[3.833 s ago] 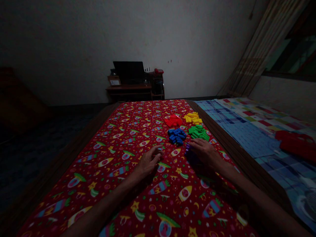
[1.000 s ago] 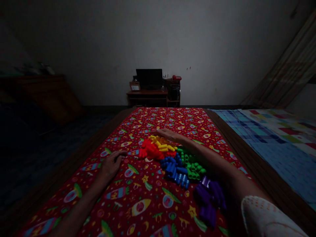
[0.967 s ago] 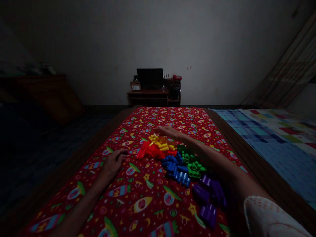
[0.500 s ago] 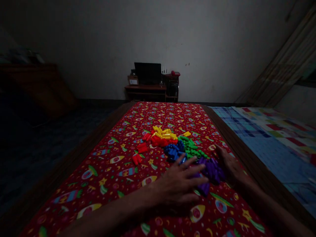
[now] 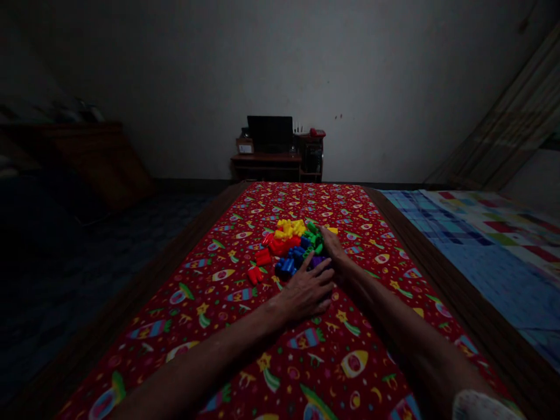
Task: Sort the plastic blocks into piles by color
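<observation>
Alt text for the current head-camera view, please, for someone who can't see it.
A person's left hand and right hand frame the near and right sides of a pile of red, yellow, green, blue and purple pieces on a red rocket-print cloth. Two red pieces lie at the pile's left. Beyond, a dark monitor stands on a desk.

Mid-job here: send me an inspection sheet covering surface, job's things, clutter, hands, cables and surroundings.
Surface: red patterned cloth over a brown cover.
Job's things: yellow blocks, red blocks, blue blocks, green blocks and purple blocks bunched together; purple partly hidden.
Clutter: stray red block at the bunch's left; stray yellow block right of the green.
Hands: left hand spread, by the purple; right hand alongside the green, grip unclear.
Cables: faint cord, upper right.
Surroundings: dim; desk with monitor beyond, bedding right, cabinet left.
</observation>
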Tool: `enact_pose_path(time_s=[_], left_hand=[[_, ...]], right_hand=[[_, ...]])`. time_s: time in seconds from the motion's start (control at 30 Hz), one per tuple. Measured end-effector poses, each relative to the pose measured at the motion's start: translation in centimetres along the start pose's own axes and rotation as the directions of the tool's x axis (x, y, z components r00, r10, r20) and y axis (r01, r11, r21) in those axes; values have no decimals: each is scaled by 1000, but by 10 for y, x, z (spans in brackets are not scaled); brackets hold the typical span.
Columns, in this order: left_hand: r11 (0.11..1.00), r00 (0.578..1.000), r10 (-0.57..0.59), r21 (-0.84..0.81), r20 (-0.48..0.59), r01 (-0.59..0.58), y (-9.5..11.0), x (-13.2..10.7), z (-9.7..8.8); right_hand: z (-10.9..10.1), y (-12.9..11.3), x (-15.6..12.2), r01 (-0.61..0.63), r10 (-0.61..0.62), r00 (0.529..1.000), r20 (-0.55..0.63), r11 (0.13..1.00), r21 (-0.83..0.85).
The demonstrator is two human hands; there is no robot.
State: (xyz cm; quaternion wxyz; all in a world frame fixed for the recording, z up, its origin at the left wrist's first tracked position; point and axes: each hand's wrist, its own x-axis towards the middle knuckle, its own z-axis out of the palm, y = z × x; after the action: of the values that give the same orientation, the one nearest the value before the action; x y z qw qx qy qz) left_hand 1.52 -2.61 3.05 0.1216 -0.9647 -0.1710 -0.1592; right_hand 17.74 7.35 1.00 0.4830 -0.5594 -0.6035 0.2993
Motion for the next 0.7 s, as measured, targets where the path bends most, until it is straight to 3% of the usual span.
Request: enact_pose_path(time_s=[0.2,0.27,0.33,0.43,0.57,0.63,0.7], left_hand=[[984,987,-157,75,-43,160,-46,-51,-7],[971,974,-218,92,-63,223,-62,-64,-9],[950,953,-292,89,-76,298,-77,-76,-12],[909,907,-407,48,-107,413,-97,-91,-18],[863,857,-502,0,-117,506,-113,-113,-29],[835,830,-548,-3,-109,551,-112,-129,-32],[795,792,-605,6,-80,607,-106,-148,-29]], right_hand=[[69,-45,15,73,-81,992,96,994,85],[82,-57,20,106,-124,981,149,987,123],[83,-62,27,153,-178,971,162,976,157],[51,-50,37,204,-211,975,73,975,93],[-22,-5,41,114,-141,984,-109,969,-221],[-47,16,39,111,-144,986,-81,939,-326],[-53,30,36,154,-175,984,-21,914,-376]])
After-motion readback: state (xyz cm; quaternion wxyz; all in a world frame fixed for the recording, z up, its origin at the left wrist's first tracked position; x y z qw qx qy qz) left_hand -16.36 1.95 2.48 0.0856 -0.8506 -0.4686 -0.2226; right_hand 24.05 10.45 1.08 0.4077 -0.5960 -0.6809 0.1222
